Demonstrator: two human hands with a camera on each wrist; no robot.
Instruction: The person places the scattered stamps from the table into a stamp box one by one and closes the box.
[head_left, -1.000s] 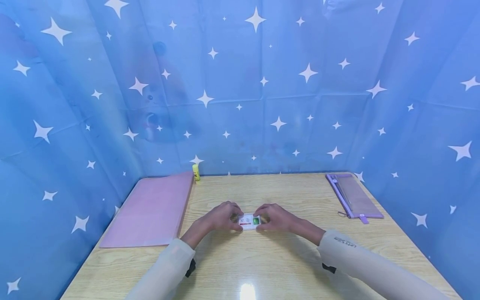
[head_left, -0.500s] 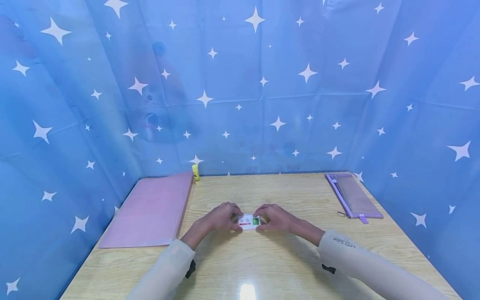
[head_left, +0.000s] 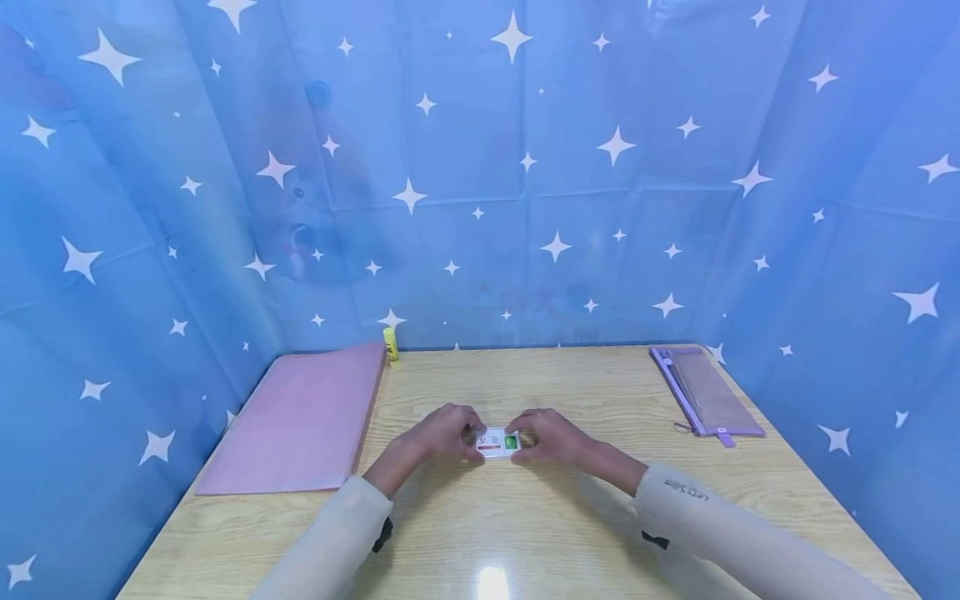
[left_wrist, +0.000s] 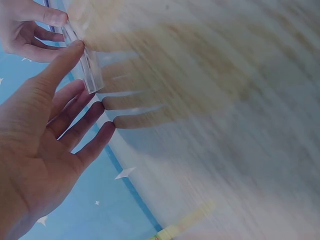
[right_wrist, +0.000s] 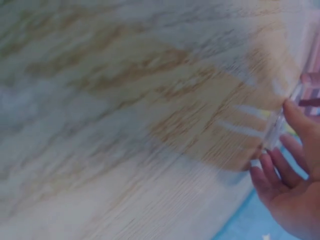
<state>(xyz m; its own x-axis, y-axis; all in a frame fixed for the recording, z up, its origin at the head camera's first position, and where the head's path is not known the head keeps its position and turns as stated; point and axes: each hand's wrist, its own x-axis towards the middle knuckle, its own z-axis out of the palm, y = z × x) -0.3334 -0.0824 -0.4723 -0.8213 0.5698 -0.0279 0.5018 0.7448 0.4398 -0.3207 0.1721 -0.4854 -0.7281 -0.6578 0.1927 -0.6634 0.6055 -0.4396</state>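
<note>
A small flat clear plastic case (head_left: 491, 442) with a white label, a red strip and a green square lies face up at the middle of the wooden table. My left hand (head_left: 448, 432) pinches its left end between thumb and fingers. At the opposite end, my right hand (head_left: 553, 436) holds it the same way. The left wrist view shows the case's transparent edge (left_wrist: 92, 75) under the left thumb, close over the glossy tabletop. In the right wrist view, the right thumb and fingertips meet the case (right_wrist: 274, 131), which is partly hidden there.
To the left lies a large pink folder (head_left: 296, 421), with a yellow glue stick (head_left: 392, 345) standing by its far corner. A purple zip pouch (head_left: 716, 392) rests at the far right. Behind the table (head_left: 525, 379) hangs a blue star-patterned curtain (head_left: 480, 167).
</note>
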